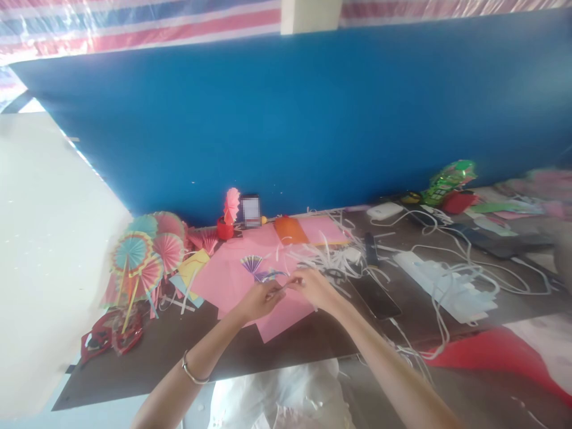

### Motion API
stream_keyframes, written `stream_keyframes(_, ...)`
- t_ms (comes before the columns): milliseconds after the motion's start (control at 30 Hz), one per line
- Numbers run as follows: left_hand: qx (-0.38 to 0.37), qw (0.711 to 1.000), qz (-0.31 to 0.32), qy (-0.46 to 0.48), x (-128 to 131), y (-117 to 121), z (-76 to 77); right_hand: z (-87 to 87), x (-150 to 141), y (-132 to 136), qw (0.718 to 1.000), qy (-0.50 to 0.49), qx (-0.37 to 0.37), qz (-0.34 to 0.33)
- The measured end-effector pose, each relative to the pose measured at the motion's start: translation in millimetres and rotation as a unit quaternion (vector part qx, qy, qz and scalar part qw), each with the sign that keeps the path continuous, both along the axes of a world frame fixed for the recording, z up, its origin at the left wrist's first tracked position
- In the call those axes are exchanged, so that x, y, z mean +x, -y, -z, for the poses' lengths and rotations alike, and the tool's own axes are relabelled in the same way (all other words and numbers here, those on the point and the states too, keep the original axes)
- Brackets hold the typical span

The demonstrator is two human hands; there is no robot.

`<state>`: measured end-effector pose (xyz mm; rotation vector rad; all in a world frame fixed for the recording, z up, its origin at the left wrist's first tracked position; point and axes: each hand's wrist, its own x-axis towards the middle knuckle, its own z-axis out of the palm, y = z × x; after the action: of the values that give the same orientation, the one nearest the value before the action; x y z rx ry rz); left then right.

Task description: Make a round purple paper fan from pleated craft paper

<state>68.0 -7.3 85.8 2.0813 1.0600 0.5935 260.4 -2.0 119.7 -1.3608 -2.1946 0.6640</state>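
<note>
Both hands meet over pink paper sheets on the dark table. My left hand has its fingers pinched, as does my right hand. Between the fingertips runs a small thin strip, pale and partly hidden by the fingers; its material is too blurred to tell. Just behind my left hand lies a small pleated paper fan with purple and yellowish stripes. A heap of white paper strips lies behind my right hand.
Colourful paper fans crowd the table's left end. A red pot with a pink fan stands near the blue partition. On the right are a black phone, a white power strip and tangled white cables.
</note>
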Motion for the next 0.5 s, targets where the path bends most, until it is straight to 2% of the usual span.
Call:
stream_keyframes(167, 0.014, 0.999, -0.026, 0.013, 3.0, -1.3, 3.3, 3.2, 4.4, 4.3, 0.999, -0.024, 0.02, -0.005)
stream_keyframes(367, 0.056, 0.997, -0.058, 0.011, -0.5, -4.7, 8.8, 10.1, 16.1, 7.7, 0.992, -0.092, 0.082, 0.029)
stream_keyframes(500, 0.067, 0.994, -0.074, 0.034, 2.2, -7.5, 14.1, 8.4, 19.9, 9.8, 0.989, -0.123, 0.069, 0.054)
